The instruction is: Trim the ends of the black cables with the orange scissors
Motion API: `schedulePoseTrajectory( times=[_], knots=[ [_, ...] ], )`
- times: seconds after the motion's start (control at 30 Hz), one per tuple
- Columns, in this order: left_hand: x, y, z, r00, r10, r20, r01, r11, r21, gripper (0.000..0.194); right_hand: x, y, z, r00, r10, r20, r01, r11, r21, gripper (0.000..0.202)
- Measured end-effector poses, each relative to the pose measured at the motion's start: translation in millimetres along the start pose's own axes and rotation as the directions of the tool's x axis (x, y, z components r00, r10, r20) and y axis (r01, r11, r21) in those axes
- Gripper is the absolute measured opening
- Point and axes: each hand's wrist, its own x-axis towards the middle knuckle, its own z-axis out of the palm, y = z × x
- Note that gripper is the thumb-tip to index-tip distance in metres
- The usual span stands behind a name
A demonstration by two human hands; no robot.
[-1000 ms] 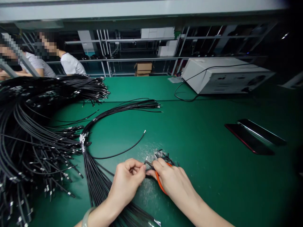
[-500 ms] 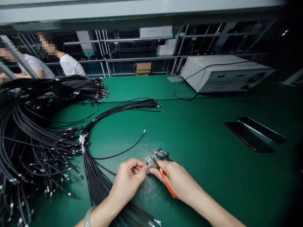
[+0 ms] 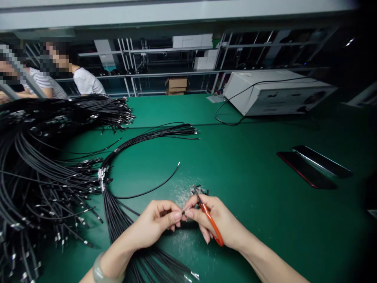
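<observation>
My left hand [image 3: 160, 220] is closed in a pinch on the end of a black cable [image 3: 183, 213]. Right against it, the thumb and forefinger of my right hand [image 3: 219, 220] pinch the thin bare tip of that cable. Orange-handled snips [image 3: 212, 225] rest in the same right hand, their dark blades pointing up and away. Whether the blades are parted is hard to make out. Short black offcuts [image 3: 203, 192] and fine pale strands [image 3: 182, 188] lie just beyond the fingers. A tied bundle of black cables [image 3: 103, 173] curves beside and under my left forearm.
A large heap of black cables [image 3: 26, 157] covers the left side of the green table [image 3: 235, 157]. Two dark phone-like slabs [image 3: 309, 169] lie on the right. Behind them stands a white metal box [image 3: 273, 92] with a cord. Two people [image 3: 86, 80] sit at the far left.
Both hands have come together. My right thumb and forefinger now pinch the cable's tip, where the snips' blades were near it before. The snips have swung upright in my right hand.
</observation>
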Motion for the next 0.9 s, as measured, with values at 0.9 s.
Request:
schedulePoseTrajectory(
  times=[0.9],
  knots=[
    [1,-15,15.2,0.860,0.445,-0.250,-0.175,0.717,0.675,0.013,5,6,-5,0.992,0.059,-0.107,-0.055,0.998,0.045,0.034]
  ],
)
